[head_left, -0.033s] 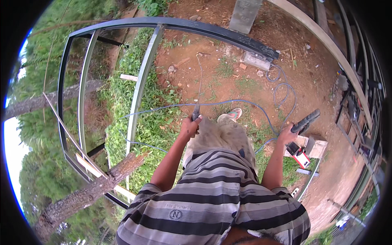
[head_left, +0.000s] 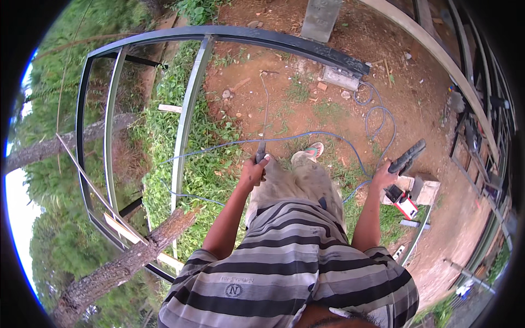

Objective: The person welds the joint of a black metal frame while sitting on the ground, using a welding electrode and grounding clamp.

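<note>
My left hand is closed around a dark-handled tool with a narrow tip pointing away from me. A thin brownish rod lines up beyond that tip; whether the two join, I cannot tell. Off to the right, my right hand grips a long, black, ridged object, seen nearly edge-on, so its kind is unclear. Just below that hand sits a red and white boxy machine with a black top. A blue cable runs over the ground in front of my feet.
A dark metal frame with grey crossbars stands ahead and left, one corner on a concrete block. A concrete post rises behind it. A cut trunk leans at lower left. Long metal bars curve along the right.
</note>
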The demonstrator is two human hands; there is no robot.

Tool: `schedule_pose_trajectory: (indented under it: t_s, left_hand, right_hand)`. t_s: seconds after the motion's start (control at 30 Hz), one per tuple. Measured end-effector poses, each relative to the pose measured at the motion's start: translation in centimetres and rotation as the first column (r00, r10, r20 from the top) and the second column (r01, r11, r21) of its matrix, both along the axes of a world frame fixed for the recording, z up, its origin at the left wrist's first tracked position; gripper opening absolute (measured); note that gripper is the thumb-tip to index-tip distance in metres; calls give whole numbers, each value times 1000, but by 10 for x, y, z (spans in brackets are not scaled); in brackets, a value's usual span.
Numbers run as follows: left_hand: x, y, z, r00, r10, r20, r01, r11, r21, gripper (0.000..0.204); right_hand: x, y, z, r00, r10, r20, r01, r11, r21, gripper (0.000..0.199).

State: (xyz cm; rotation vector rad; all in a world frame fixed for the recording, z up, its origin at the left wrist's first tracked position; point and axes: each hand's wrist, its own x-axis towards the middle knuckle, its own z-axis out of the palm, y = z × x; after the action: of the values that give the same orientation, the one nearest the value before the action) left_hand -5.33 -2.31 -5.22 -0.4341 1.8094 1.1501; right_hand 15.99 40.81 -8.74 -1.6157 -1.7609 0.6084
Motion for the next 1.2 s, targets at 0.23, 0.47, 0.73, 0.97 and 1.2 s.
schedule_pose_trajectory:
  t_s: [0.23, 0.47, 0.73, 0.97, 1.2]
  left_hand:
    - [1, -50, 15, 992, -103, 70, 101, 995, 26, 44]
    - [-14, -35, -29, 983, -182, 8, 181, 981, 77, 39]
    - [-39, 83, -274, 957, -291, -15, 290, 944, 158, 45]
    - [-43, 163, -484, 804, -481, -350, 562, 807, 181, 70]
    - [-57, 147, -545, 756, -610, -236, 640, 765, 72, 48]
  right_hand:
    - [5, -62, 6, 999, -4, 36, 5, 999, -43, 65]
    - [16, -62, -76, 986, 149, 76, -131, 971, -201, 55]
    - [-52, -48, -246, 945, 300, -130, -320, 767, -556, 26]
    - [-126, 16, -422, 947, 274, -170, -322, 828, -460, 25]
    - [-187, 22, -520, 925, 345, -162, -378, 884, -275, 29]
